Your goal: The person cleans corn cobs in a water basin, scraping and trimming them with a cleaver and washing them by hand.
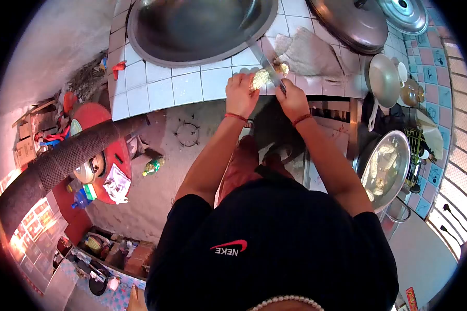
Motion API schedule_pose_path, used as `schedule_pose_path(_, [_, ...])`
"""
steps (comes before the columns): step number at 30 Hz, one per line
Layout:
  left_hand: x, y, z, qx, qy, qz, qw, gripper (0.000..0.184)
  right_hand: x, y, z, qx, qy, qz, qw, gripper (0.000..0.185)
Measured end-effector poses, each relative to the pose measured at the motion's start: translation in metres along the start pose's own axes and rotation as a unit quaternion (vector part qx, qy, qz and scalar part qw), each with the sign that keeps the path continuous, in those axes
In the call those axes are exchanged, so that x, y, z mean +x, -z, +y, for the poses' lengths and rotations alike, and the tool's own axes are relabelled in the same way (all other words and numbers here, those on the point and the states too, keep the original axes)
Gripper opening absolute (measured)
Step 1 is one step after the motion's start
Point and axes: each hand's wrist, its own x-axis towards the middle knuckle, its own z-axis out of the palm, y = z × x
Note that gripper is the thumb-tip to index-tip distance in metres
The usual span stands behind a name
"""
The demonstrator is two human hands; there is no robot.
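Observation:
My left hand (241, 94) is closed around a pale corn cob (261, 79) at the front edge of the white-tiled counter (187, 85). My right hand (292, 98) grips the handle of a knife (264, 61), whose blade lies across the corn and points away from me toward the wok. Beyond the blade, on its right side, shows a smaller yellowish corn end (282, 69); whether it is fully separate from the cob I cannot tell. A crumpled grey cloth (311, 54) lies on the tiles just past my right hand.
A large wok (202, 59) is set into the counter ahead. At the right stands a metal pot (406, 165) holding several corn pieces in liquid. Pot lids (358, 23) lie at the back right. A long-handled pan (383, 85) sits nearby. A dark pipe (62, 160) slants across the left.

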Motion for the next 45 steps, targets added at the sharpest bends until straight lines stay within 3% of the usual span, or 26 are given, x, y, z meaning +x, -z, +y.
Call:
schedule_pose_path(2, [-0.002,0.003,-0.003,-0.012,0.001,-0.004,1.0,0.05,0.001,0.007,-0.004,0.044,-0.013,0.0,0.999,0.029])
schedule_pose_path(5, [-0.005,0.007,-0.016,-0.156,0.017,0.002,0.988,0.049,0.003,0.008,0.003,0.074,-0.021,0.017,0.997,0.028])
schedule_pose_path(7, [-0.003,0.008,-0.025,-0.372,0.121,-0.046,0.919,0.045,0.006,0.013,0.009,0.088,-0.03,0.022,0.995,0.028])
schedule_pose_path(9, [0.0,0.015,-0.028,-0.536,0.199,-0.08,0.817,0.044,0.01,0.015,0.011,0.115,-0.044,0.008,0.992,0.029])
schedule_pose_path(10, [0.002,0.017,-0.031,-0.553,0.206,-0.082,0.803,0.042,0.012,0.015,0.012,0.16,-0.066,-0.003,0.985,0.029])
schedule_pose_path(13, [0.007,0.022,-0.024,-0.703,0.231,-0.065,0.669,0.042,0.011,0.017,0.012,0.256,-0.104,-0.019,0.961,0.026])
schedule_pose_path(14, [0.012,0.024,-0.019,-0.696,0.259,-0.069,0.666,0.042,0.01,0.024,0.004,0.261,-0.097,-0.014,0.96,0.022])
schedule_pose_path(17, [0.025,0.036,-0.007,-0.776,0.252,-0.161,0.555,0.042,0.012,0.031,0.0,0.262,-0.084,0.027,0.961,0.021])
schedule_pose_path(24, [0.043,0.011,0.022,-0.773,0.316,-0.223,0.503,0.045,0.013,0.052,0.001,0.145,-0.073,0.067,0.985,0.033])
schedule_pose_path(27, [0.058,-0.019,0.028,-0.725,0.295,-0.205,0.588,0.04,0.015,0.04,0.01,0.133,-0.014,0.074,0.988,0.029])
schedule_pose_path(31, [0.083,-0.027,0.033,-0.69,0.278,-0.187,0.642,0.025,0.014,0.057,0.003,0.19,-0.078,0.108,0.973,0.029])
schedule_pose_path(32, [0.084,-0.03,0.029,-0.664,0.285,-0.172,0.67,0.029,0.015,0.067,0.001,0.202,-0.083,0.103,0.97,0.031])
schedule_pose_path(39, [0.092,-0.022,0.005,-0.719,0.326,-0.13,0.6,0.025,0.017,0.086,0.019,0.207,-0.085,0.141,0.965,0.029])
schedule_pose_path(40, [0.093,-0.021,0.001,-0.715,0.321,-0.149,0.603,0.028,0.012,0.088,0.023,0.213,-0.074,0.153,0.962,0.03])
schedule_pose_path(43, [0.099,-0.012,0.004,-0.742,0.355,-0.174,0.541,0.039,-0.035,0.122,0.005,0.158,-0.056,0.203,0.965,0.034])
schedule_pose_path(45, [0.105,-0.017,0.012,-0.734,0.308,-0.219,0.564,0.04,-0.073,0.143,0.011,0.197,-0.155,0.152,0.956,0.034])
